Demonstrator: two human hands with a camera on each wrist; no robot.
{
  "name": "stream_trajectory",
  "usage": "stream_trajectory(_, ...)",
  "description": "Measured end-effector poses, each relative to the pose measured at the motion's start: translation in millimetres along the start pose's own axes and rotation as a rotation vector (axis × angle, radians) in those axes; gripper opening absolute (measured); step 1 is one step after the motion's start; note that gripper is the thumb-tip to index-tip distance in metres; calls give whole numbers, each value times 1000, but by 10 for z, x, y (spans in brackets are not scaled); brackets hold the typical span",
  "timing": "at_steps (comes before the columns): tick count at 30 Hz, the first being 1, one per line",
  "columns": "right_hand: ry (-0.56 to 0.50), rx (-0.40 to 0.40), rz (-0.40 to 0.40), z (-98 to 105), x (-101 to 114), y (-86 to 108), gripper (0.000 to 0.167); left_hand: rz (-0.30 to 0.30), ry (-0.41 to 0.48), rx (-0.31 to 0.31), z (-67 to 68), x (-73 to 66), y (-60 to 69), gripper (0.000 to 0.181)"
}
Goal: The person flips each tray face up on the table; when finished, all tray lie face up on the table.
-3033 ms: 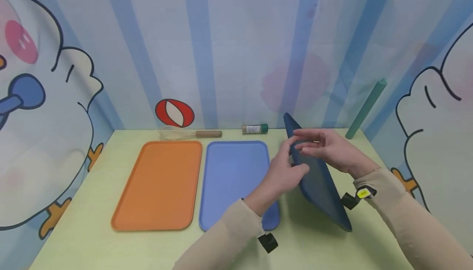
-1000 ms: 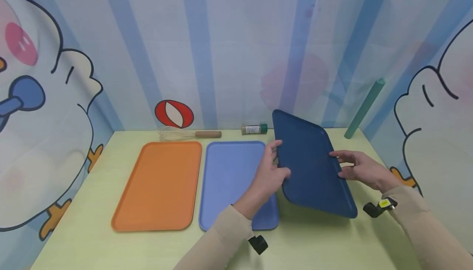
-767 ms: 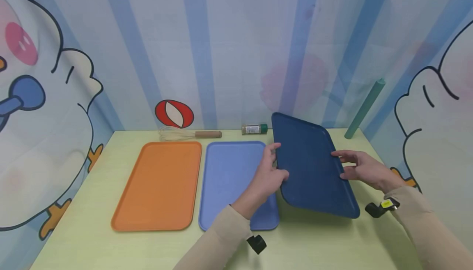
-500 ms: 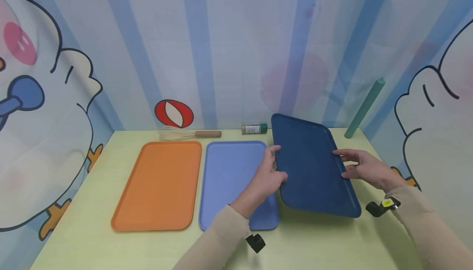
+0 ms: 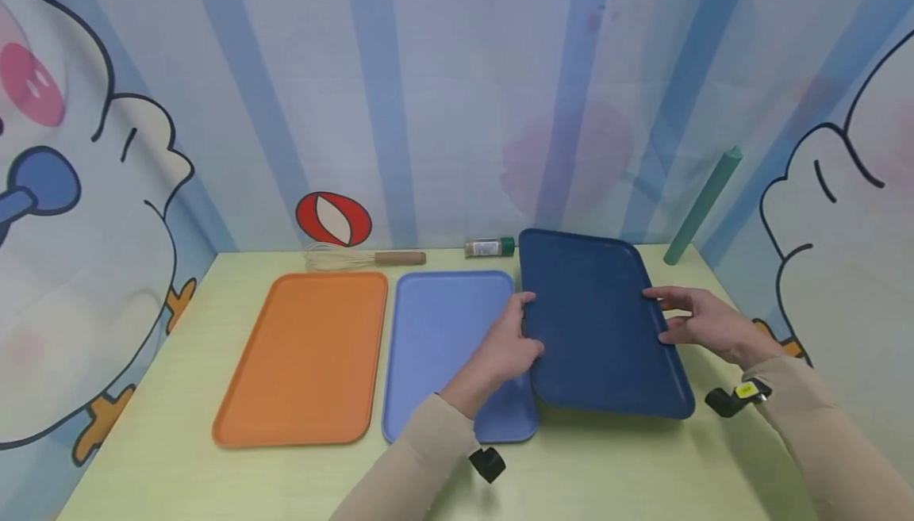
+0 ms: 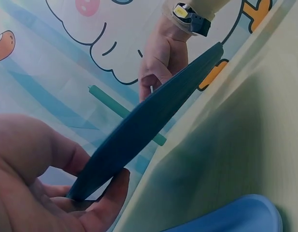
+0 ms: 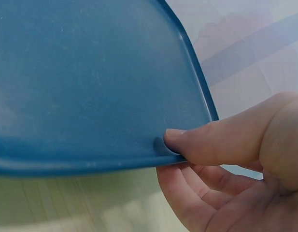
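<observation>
A dark blue tray [image 5: 596,323] is held above the right part of the table, slightly tilted. My left hand [image 5: 503,342] grips its left edge between thumb and fingers, and the left wrist view shows the tray [image 6: 144,125] edge-on inside that grip. On the opposite edge, my right hand [image 5: 707,323] pinches the rim. Close up in the right wrist view, the thumb of the right hand [image 7: 235,154] lies on the tray's inner face with the fingers behind. A light blue tray [image 5: 450,354] lies flat on the table, its right side partly hidden by my left hand.
An orange tray [image 5: 307,354] lies flat at the left. Along the back edge are a whisk [image 5: 400,258] and a small green-capped spice jar [image 5: 489,247]. A green candle-like stick [image 5: 703,208] stands at the back right corner, near the patterned backdrop [image 5: 457,109].
The dark blue tray has turned from nearly edge-on to face up and sunk lower. My right hand moved from near the left hand to the tray's right edge.
</observation>
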State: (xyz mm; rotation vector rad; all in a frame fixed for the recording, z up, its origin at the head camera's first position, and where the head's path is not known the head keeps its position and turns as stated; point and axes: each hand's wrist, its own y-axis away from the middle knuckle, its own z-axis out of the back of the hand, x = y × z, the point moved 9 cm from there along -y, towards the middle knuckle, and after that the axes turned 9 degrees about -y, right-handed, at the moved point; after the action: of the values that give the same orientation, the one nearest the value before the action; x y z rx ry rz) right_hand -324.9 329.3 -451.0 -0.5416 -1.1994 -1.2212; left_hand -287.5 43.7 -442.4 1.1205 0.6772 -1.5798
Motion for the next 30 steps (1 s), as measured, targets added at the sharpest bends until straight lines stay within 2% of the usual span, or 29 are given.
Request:
stream_trajectory(3, 12, 0, 2, 1, -1, 2, 79, 8, -93, -22, 11, 28, -6, 81)
stream_trajectory(7, 36, -4, 1, 13, -19, 6, 80, 40, -191, -17, -3, 70, 5, 84)
stream_trajectory(12, 57, -17, -9, 23, -61, -5, 79, 47, -252, -17, -29, 98, 4, 85)
stream_trajectory(21, 102, -31, -29, 31, -125, -13, 78, 52, -294, 1, -95, 154, -12, 81)
stream_trajectory(27, 113, -31, -35, 46, -181, -22, 78, 71, -256, 46, -165, 196, -15, 80)
stream_trajectory(30, 123, -33, -39, 44, -218, -21, 78, 75, -264, 58, -190, 206, -9, 80)
